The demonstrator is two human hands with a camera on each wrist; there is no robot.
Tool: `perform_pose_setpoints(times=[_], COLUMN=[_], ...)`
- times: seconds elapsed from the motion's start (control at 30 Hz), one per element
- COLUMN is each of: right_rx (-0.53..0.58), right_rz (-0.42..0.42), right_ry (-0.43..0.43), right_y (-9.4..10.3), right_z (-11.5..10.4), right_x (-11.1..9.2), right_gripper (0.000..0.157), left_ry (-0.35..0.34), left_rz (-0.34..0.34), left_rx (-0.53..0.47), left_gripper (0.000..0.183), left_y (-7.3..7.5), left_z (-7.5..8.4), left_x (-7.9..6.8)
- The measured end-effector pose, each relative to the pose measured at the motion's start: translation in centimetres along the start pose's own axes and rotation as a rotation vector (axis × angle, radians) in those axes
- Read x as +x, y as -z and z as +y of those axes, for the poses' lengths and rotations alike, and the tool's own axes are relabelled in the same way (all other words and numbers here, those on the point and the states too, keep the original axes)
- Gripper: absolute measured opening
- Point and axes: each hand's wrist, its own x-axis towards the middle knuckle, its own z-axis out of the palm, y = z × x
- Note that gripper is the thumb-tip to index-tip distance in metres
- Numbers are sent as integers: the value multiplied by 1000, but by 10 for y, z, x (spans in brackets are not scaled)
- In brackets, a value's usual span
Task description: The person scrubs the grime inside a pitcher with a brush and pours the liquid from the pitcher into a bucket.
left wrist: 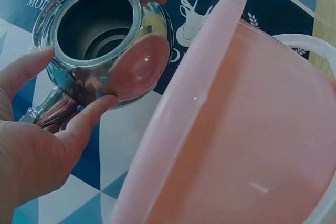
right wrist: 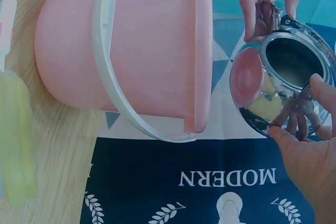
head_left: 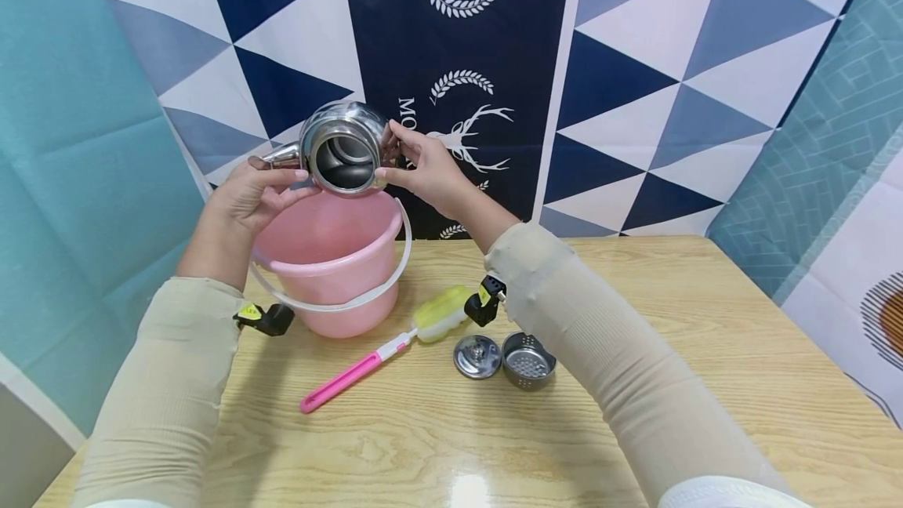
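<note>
A shiny stainless steel teapot (head_left: 342,112) is up in the air over the back rim of a pink bucket (head_left: 335,288), tipped so that its round, lidless mouth faces me. My left hand (head_left: 243,198) grips it on the left around a tapering metal part, the thumb and a finger against the body in the left wrist view. From the other side, my right hand (head_left: 433,171) pinches the teapot, its thumb close to the mouth. Some fingers of both hands are hidden behind the metal. The teapot's inside looks dark, with a ring at the bottom.
On the wooden table (head_left: 395,453), a bottle brush (head_left: 346,382) with pink handle and yellow sponge head lies before the bucket. A metal lid (head_left: 477,357) and a perforated strainer basket (head_left: 527,363) sit to its right. Patterned cloth (head_left: 628,85) hangs behind the table.
</note>
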Motion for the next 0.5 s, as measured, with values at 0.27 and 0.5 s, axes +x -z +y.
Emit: perform_pose_setpoints(times=[0.27, 0.5], right_rx=[-6, -10], right_rz=[12, 21], right_ry=[15, 2], right_y=[-3, -5], right_z=[2, 2], right_x=[0, 0], right_gripper=[79, 80], left_ry=[-16, -6], left_rz=[4, -61], left_rx=[41, -64], left_gripper=[46, 46], left_y=[4, 7], left_z=[-3, -2], left_x=[0, 0])
